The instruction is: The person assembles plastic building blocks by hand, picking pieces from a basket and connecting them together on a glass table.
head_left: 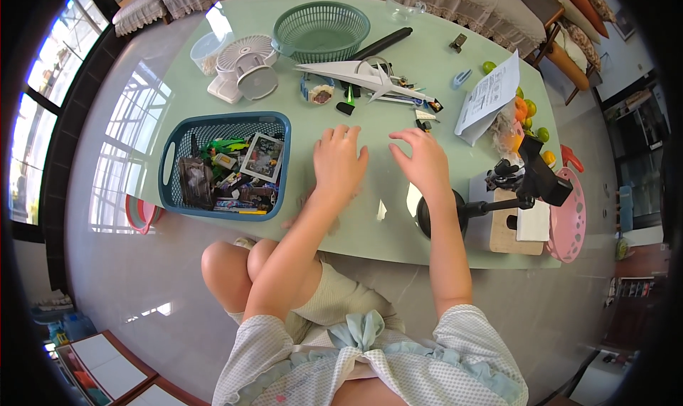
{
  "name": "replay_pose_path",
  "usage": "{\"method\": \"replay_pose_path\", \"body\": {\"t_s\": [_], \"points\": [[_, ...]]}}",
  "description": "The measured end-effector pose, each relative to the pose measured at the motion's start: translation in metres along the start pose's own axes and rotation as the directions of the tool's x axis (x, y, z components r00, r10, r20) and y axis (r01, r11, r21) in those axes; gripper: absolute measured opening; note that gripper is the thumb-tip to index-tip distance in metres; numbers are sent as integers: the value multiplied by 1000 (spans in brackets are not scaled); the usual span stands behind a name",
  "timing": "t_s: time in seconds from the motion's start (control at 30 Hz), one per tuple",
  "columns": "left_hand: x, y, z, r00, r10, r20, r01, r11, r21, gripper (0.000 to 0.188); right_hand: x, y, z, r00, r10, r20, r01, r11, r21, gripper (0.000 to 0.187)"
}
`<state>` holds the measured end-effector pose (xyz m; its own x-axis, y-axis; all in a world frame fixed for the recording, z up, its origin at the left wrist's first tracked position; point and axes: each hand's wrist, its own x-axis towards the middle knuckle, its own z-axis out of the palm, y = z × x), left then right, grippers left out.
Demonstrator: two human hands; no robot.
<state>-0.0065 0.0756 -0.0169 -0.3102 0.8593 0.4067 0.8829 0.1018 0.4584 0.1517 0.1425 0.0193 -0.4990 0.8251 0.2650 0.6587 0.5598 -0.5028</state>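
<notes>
The small black piece (422,125) lay on the table (363,229) just beyond the right hand (422,162), and a black-and-green piece (346,108) lay just past the fingertips of the left hand (339,161). I had both hands out over the near middle of the table, a gap between them. Each grip was empty and partly open: the left with fingers loosely bent and thumb apart, the right with fingers curved inward toward the left. I couldn't tell from my view whether either was touching the tabletop.

Beyond them I could make out a long white plane-shaped piece (333,69) lying across a scatter of small parts. To the left of my left hand stood a blue basket (235,116), heaped with odds and ends, a grey-framed panel (263,157) tilted on top. Behind that basket I saw a white fan (245,53), and right of the fan a green colander (320,37).

Off to my right, a printed sheet (489,98) leaned near some fruit (530,108); nearer me, a black stand (491,207) rose beside a pink perforated tray (570,224).
</notes>
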Motion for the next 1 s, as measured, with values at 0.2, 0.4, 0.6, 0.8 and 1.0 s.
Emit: {"method": "replay_pose_path", "body": {"t_s": [0.2, 0.4, 0.6, 0.8, 1.0], "points": [[30, -16, 27, 998, -27, -51, 31, 996, 82, 39, 29, 15, 22, 999, 32, 8, -31, 998, -49, 22], [44, -45, 47, 997, 5, -83, 16, 969, 246, 44, 79, 1, 72, 996, 73, 43, -70, 995, -67, 28], [45, -49, 43, 990, 90, -106, -58, 960, 275, 35, 108, 5, 104, 997, 20, -78, -32, 987, -156, 32], [44, -52, 33, 997, 29, -66, -17, 983, 181, 16, 104, 7, 105, 995, 4, -98, -20, 986, -168, 15], [44, -56, 37, 985, 118, -123, -95, 980, 176, 17, 83, 8, 89, 996, 7, -93, -19, 992, -126, 6]]}}
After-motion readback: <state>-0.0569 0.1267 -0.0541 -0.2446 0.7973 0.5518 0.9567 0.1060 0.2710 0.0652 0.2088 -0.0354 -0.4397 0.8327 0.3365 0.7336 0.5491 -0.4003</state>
